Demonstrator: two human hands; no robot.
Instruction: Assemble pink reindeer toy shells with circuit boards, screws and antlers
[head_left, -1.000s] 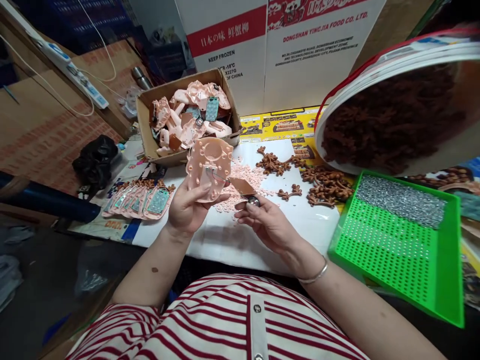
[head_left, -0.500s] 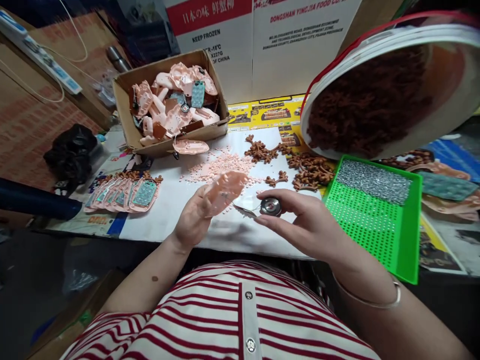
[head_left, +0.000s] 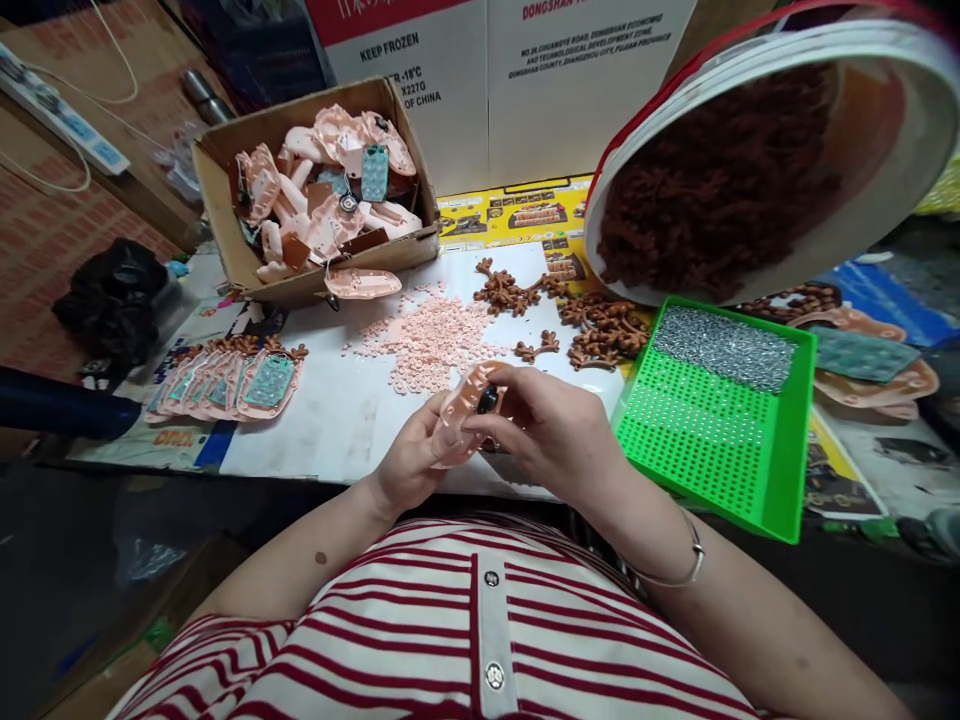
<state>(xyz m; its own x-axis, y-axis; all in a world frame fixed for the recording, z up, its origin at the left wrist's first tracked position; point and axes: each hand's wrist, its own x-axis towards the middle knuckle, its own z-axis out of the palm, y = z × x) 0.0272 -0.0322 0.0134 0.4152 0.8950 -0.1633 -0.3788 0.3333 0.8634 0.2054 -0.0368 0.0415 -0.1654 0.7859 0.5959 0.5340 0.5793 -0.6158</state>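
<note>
My left hand [head_left: 409, 458] grips a pink plastic shell [head_left: 459, 408] above the front of the table, its hollow side turned partly toward me. With thumb and forefinger, my right hand [head_left: 564, 425] pinches a small round speaker [head_left: 488, 399] at the shell's inner side. The speaker's dark face shows; its wires and the shell's lower part are hidden by my fingers. Just beyond my hands lies a spread of tiny pink rings [head_left: 439, 340]. Brown branched plastic pieces [head_left: 604, 325] are heaped behind my right hand.
A cardboard box [head_left: 247, 285] of pink shells stands at back left. Shells with teal circuit boards [head_left: 268, 385] lie overlapped at left. To the right are a green perforated tray [head_left: 720, 420] with small screws [head_left: 724, 348] and a tilted white bucket [head_left: 892, 150] of brown pieces.
My right hand has moved left with the speaker, bringing it from beside the shell to its inner side. My left hand has turned the shell, and the view has shifted slightly.
</note>
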